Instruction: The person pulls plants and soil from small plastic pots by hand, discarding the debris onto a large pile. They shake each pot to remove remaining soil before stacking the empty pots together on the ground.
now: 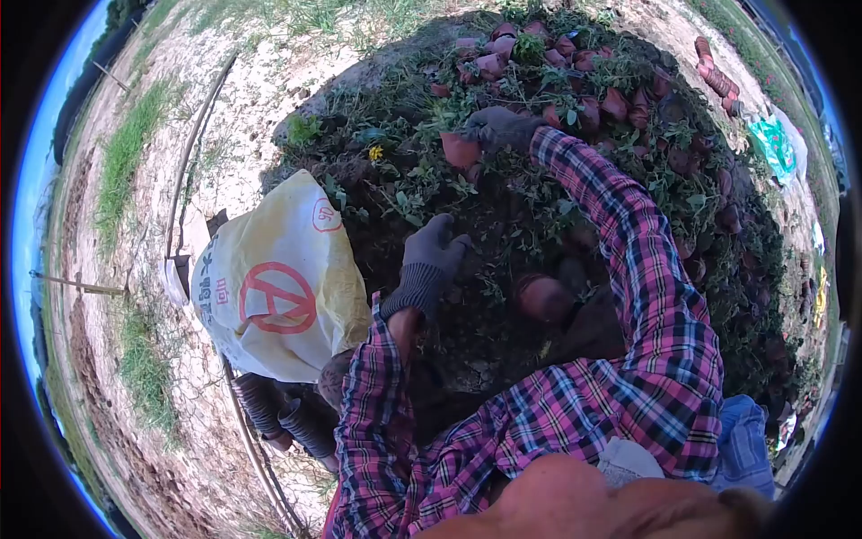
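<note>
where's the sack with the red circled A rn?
In the head view, the sack is left of centre, beside the gloved left hand, with dark ribbed pots just below it in the picture.

The right arm (628,225) is reaching far forward, bent at the elbow (682,355), the gloved right hand (505,128) gripping. The gloved left hand (435,253) is pointing forward nearer the torso (548,404), fingers (441,229) parted.
</note>
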`<action>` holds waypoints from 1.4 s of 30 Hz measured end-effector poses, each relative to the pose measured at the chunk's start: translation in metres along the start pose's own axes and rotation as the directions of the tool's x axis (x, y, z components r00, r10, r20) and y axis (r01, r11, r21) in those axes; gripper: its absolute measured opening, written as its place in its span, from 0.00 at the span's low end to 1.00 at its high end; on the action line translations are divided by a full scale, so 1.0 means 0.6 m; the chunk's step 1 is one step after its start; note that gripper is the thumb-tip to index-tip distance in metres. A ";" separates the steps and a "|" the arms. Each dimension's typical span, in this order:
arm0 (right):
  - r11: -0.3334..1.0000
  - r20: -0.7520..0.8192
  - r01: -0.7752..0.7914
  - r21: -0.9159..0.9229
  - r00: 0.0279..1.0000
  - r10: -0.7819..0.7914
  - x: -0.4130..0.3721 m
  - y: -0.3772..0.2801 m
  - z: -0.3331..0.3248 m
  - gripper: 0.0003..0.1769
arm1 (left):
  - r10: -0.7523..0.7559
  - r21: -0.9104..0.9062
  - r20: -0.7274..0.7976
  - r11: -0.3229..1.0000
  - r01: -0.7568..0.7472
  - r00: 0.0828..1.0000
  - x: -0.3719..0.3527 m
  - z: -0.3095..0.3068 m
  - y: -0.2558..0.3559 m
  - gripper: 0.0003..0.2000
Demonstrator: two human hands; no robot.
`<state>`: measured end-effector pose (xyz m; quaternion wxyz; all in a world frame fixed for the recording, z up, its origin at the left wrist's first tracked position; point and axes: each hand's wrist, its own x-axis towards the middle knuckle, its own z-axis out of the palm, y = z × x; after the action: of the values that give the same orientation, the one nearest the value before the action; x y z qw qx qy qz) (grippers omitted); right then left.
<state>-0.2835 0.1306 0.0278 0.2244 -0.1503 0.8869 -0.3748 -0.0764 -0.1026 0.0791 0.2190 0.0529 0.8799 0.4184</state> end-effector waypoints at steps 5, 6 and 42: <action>0.889 -0.040 0.033 0.458 0.999 -0.016 -0.167 -0.114 0.042 0.15 | 0.087 -0.957 0.013 0.290 -0.013 0.996 0.046 0.040 -0.016 0.21; 0.869 -0.040 0.036 0.494 0.999 -0.019 -0.196 -0.121 0.063 0.16 | 0.108 -0.929 -0.016 0.366 -0.055 0.994 0.037 0.030 0.004 0.19; 0.698 -0.069 0.037 0.715 0.997 0.018 -0.290 -0.117 0.161 0.23 | 0.014 -0.826 -0.012 0.563 -0.018 1.000 -0.002 0.038 0.032 0.41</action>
<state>-0.0784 0.1014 0.0693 0.2316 -0.0425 0.6780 -0.6964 -0.0673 -0.0745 0.0813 0.2130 -0.0483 0.5821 0.7832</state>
